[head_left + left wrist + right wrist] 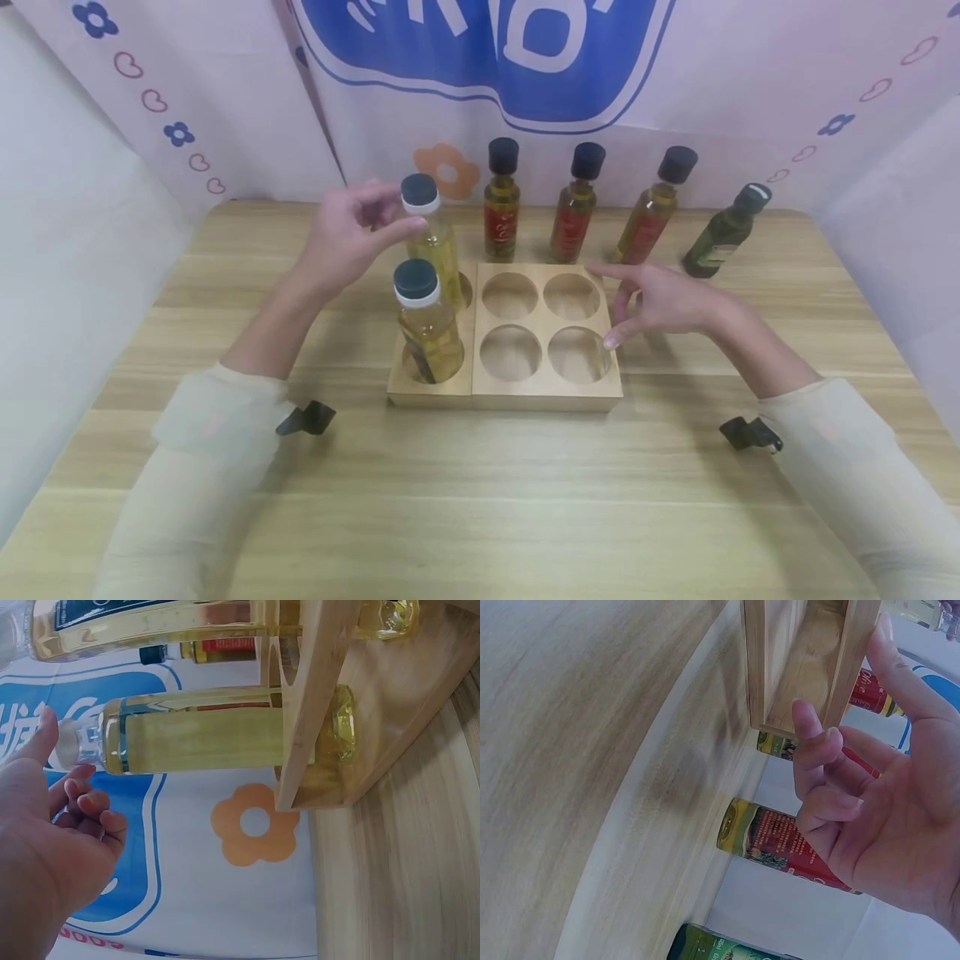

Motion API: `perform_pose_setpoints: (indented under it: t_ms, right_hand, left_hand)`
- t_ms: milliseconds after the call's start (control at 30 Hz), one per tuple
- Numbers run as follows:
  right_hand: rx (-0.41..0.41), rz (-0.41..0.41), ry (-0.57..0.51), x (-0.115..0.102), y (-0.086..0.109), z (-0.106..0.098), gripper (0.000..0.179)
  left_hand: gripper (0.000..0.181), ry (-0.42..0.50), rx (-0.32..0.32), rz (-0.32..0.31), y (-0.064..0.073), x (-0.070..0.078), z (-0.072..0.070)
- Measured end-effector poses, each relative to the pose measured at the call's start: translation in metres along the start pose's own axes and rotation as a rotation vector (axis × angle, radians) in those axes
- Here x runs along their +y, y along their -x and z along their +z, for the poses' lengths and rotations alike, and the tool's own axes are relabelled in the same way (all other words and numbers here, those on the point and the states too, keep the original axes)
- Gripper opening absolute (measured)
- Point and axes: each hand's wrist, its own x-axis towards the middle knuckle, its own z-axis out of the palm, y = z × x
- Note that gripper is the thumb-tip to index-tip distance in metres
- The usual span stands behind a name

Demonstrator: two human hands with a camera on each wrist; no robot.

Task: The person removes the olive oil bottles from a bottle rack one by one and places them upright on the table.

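- Rack [543,402]: on the tabletop [495,517].
- Front bottle [435,337], rear bottle [438,246]: in the rack's left column.
- Four bottles [573,229]: in a row behind, the rightmost beyond the rack.
- Left hand [348,237]: at the rear bottle's top.
- Right hand [660,297]: at the rack's right end.

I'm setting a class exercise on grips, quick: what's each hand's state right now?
Left hand: closed, thumb and fingers at the top of the rear yellow bottle.
Right hand: closed, holding the right end of the wooden rack.
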Motion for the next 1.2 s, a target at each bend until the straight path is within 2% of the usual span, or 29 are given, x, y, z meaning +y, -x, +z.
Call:
perform_pose_setpoints:
  t_ms: [133, 367, 533, 733, 833, 900, 1000, 1133, 1200]
  right_hand:
    - [-0.003, -0.004, 0.001, 0.000, -0.001, 0.001, 0.113]
    - [-0.005, -0.003, 0.004, 0.000, -0.002, 0.000, 0.114]
    - [-0.006, -0.008, 0.009, 0.000, -0.001, 0.000, 0.113]
    - [-0.006, -0.001, 0.001, 0.001, -0.001, 0.000, 0.113]
    - [-0.008, 0.000, -0.007, 0.001, -0.001, 0.000, 0.114]
    - [-0.008, 0.000, -0.008, 0.001, -0.001, 0.000, 0.114]
    - [-0.005, 0.005, -0.009, 0.001, 0.000, 0.000, 0.113]
    - [-0.004, 0.014, -0.010, 0.002, 0.000, 0.000, 0.114]
    - [-0.004, 0.014, -0.010, 0.002, 0.000, 0.000, 0.114]
  left_hand:
    - [0.017, 0.037, 0.015, -0.016, -0.002, -0.003, 0.002]
    - [0.006, 0.092, 0.037, -0.029, -0.003, -0.004, 0.008]
    - [0.007, 0.089, 0.053, -0.048, -0.003, -0.003, 0.011]
    - [0.026, 0.116, 0.060, -0.072, -0.003, -0.002, 0.014]
    - [0.024, 0.135, 0.062, -0.085, -0.003, -0.001, 0.014]
    - [0.022, 0.161, 0.061, -0.088, -0.003, -0.002, 0.014]
    - [0.006, 0.236, 0.066, -0.082, -0.004, -0.002, 0.016]
    - [0.024, 0.349, 0.089, -0.073, -0.005, -0.002, 0.019]
    - [0.026, 0.396, 0.106, -0.073, -0.006, -0.002, 0.022]
